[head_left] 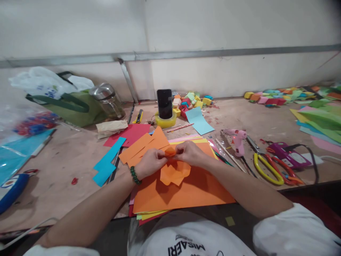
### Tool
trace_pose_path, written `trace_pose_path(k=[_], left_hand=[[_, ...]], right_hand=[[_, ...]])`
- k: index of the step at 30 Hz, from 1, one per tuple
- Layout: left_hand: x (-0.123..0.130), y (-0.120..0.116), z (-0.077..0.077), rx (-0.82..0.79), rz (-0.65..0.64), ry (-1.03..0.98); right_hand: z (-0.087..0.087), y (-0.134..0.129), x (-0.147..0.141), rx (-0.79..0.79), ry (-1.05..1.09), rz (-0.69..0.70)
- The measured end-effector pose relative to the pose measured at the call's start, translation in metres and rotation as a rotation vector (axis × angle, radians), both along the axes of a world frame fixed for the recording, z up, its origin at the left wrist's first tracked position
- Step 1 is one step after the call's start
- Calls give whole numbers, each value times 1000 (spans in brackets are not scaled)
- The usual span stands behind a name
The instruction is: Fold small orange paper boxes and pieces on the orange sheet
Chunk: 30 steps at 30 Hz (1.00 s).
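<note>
Sporting "MISAERI" in black on the white cloth shirt point(191, 234), the person leans in at the surface point(66, 153). The petal-shaped orange paper piece point(176, 172) is sorta creased and flared, held over the flat stack of coloured sheets point(183, 195), with the left hand point(151, 161) and right hand point(190, 153) both pinched on its folded top, close together.

A craft workshop is suggested by the worn counter point(71, 156), on which coloured paper point(186, 195), scissors point(262, 167) and a glue gun point(238, 139) are spread.
</note>
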<state>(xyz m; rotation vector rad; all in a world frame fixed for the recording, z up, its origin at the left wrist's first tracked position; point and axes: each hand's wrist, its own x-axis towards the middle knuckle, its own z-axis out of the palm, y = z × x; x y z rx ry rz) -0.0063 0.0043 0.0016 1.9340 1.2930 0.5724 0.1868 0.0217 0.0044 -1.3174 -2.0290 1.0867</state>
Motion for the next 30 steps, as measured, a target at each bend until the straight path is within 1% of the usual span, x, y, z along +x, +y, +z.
trace_pose_path(k=[2, 5, 7, 10, 12, 14, 16, 19, 21, 23, 25, 27, 28, 30], left_hand=[[-1, 1, 1, -20, -24, -25], [-2, 1, 3, -11, -38, -13], [-2, 1, 3, 4, -46, 8], [-2, -1, 4, 35, -48, 31], [-1, -3, 3, 55, -43, 44], [1, -3, 2, 66, -45, 47], [2, -3, 1, 64, -51, 33], [3, -2, 0, 30, -55, -35], [2, -1, 0, 7, -67, -85], [1, 0, 0, -14, -97, -112], [0, 1, 0, -15, -109, -95], [0, 1, 1, 34, -85, -33], [0, 0, 1, 81, -64, 11], [2, -3, 2, 189, -35, 111]], right_hand=[[0, 0, -1, -5, 71, 11], [-1, 0, -3, -18, 272, 34], [0, -1, -5, -19, 388, 17], [5, -3, -6, 0, 470, -12], [8, -4, -5, 19, 458, -1], [10, -5, -5, 16, 400, 52], [7, -4, -5, -20, 356, 116], [-1, -1, -5, -53, 408, 133], [-4, 2, -4, -13, 462, 130], [-3, 3, -1, 22, 480, 181], [1, 4, 3, -17, 483, 268], [6, 4, 6, -105, 470, 301], [7, 4, 7, -144, 455, 279], [8, 5, 6, -182, 409, 195]])
